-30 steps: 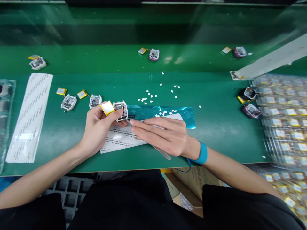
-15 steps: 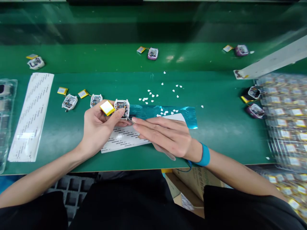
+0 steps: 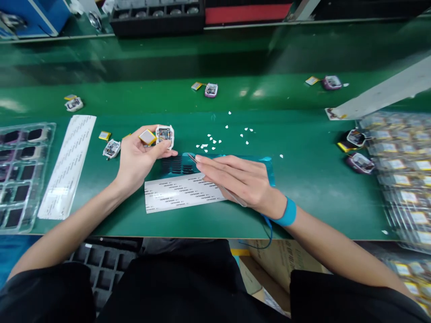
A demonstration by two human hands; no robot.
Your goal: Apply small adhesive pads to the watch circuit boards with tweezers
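Observation:
My left hand (image 3: 136, 154) grips a white watch-like housing (image 3: 164, 133) with a bare circuit board, its thumb on the lower edge. A yellow-edged battery (image 3: 147, 137) sits beside the housing, over the fingers. In my right hand (image 3: 240, 179) are thin metal tweezers (image 3: 192, 158), their tips over a blue film strip (image 3: 269, 167) with dark pieces on it. A white printed sheet (image 3: 178, 194) lies just below, partly under my right hand. Small white stickers (image 3: 210, 139) are scattered above the film.
Another printed sheet (image 3: 69, 166) and a clear tray (image 3: 25, 179) lie at the left. Open housings with batteries rest around the mat, one white (image 3: 112, 148), one purple (image 3: 360, 162). Stacked clear trays (image 3: 400, 166) and a white post (image 3: 380, 85) stand at the right.
The view has shifted, showing more of the shelf at the top. My right hand has drawn the tweezers away from the housing to the film; my left hand still holds the housing, now apart from the tweezers.

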